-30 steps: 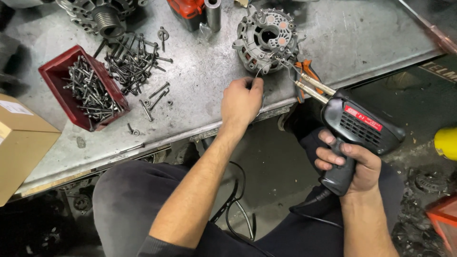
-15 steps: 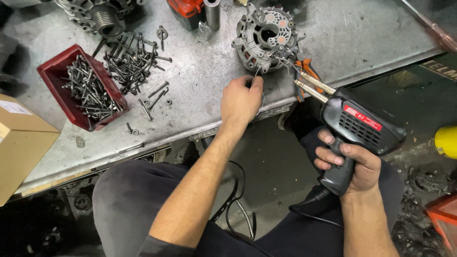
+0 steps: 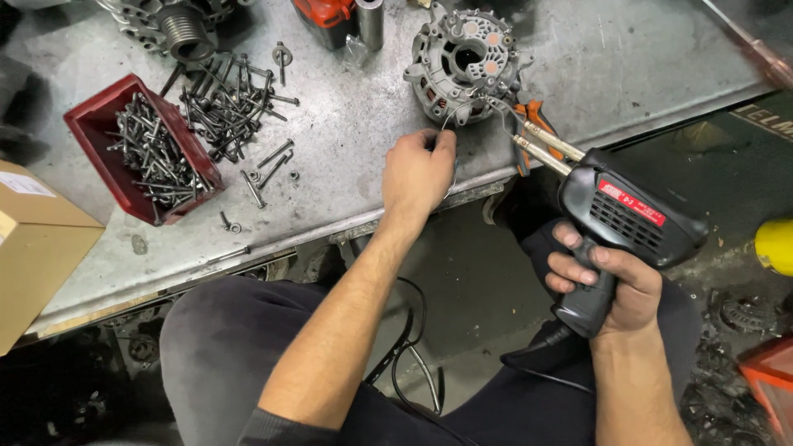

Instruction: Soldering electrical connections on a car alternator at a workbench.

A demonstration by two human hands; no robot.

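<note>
Nothing has shifted since a second ago; our left hand (image 3: 420, 169) still pinches the thin wire (image 3: 448, 116) at the alternator housing (image 3: 467, 62) near the desk's (image 3: 644, 66) front edge; our right hand (image 3: 615, 285) stays clenched on the soldering gun (image 3: 624, 219), tip at the joint; the work holds steady.

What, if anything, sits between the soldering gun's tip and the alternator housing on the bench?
Nothing visible blocks it. The soldering gun in the right hand already has its tip at the alternator housing. The left hand pinches a thin wire beside that spot; orange-handled pliers lie under the prongs.
</note>
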